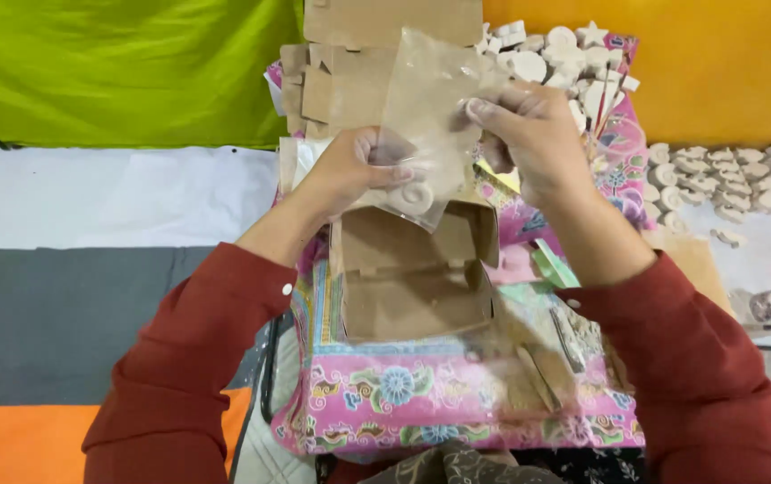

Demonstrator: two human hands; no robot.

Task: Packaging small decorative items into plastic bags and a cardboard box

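Observation:
Both hands hold a clear plastic bag (428,108) above an open brown cardboard box (412,269). My left hand (354,166) grips the bag's lower left, and a small white ring-shaped piece (416,194) sits inside the bag by its fingers. My right hand (533,134) pinches the bag's upper right edge. The box rests on a pink flowered cloth (421,385) over my lap, its flaps up and its inside bare.
Flat brown cardboard blanks (349,72) are stacked behind the box. Several white moulded pieces lie in a pile (564,54) at the back and in rows (717,179) on the right. Green (116,72) and yellow (726,63) cloths hang behind.

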